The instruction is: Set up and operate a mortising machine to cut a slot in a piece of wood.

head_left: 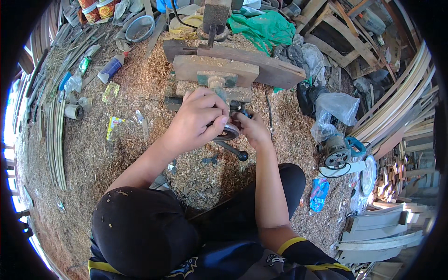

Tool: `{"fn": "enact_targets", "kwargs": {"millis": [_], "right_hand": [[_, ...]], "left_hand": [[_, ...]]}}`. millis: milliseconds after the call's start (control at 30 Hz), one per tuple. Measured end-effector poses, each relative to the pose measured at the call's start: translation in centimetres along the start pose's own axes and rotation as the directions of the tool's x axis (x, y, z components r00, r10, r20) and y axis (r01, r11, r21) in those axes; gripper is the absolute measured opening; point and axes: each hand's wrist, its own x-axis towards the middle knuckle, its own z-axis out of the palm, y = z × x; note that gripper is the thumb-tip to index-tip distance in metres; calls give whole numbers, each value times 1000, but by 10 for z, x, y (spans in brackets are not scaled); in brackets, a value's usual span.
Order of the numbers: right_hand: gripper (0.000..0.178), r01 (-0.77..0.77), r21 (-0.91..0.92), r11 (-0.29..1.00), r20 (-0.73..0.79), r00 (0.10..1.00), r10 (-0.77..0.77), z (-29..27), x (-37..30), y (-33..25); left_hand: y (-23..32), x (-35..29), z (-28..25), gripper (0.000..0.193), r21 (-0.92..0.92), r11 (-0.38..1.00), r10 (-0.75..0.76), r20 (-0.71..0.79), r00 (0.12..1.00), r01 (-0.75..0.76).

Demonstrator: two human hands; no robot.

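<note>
A machine's metal handwheel point(227, 134) sits in front of me, its rim partly covered by my fingers. My left hand point(199, 116) is closed on the wheel's left side, thumb over the rim. At its right edge, my right hand point(253, 129) has curled fingers on the rim, close to a small black knob point(245, 113). Below the wheel a metal lever point(228, 147) ends in a black ball. Beyond my hands, a green clamp plate point(217, 79) presses against a wooden board point(214, 66). A vertical tool bit point(211, 37) hangs from the machine head over the wood.
Wood shavings cover the floor. Right of me lie a circular saw point(338, 151), plastic bags point(333, 109) and curved wooden strips point(401, 93). A bottle point(112, 67), a basin point(140, 29) and thin strips point(57, 140) are on the left. Green sheeting point(261, 28) lies behind the machine.
</note>
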Motion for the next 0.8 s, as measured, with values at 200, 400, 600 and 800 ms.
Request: {"fn": "enact_targets", "kwargs": {"millis": [200,400,600,800], "right_hand": [[39,108,-568,816,-248,923,-295,35,-24,-8],[45,255,-609,751,-186,875,-448,18,-16,-2],[36,-36,73,997,59,998,31,-4,-14,-14],[39,18,-107,994,-72,997,-26,13,-31,-22]], "left_hand": [[-2,-1,0,26,-5,1000,-2,-8,1000,2],[-2,0,0,30,3,1000,14,-13,1000,-14],[-3,-1,1,33,-4,1000,28,-26,999,-28],[-2,-2,-1,29,3,1000,24,-15,1000,-24]]}}
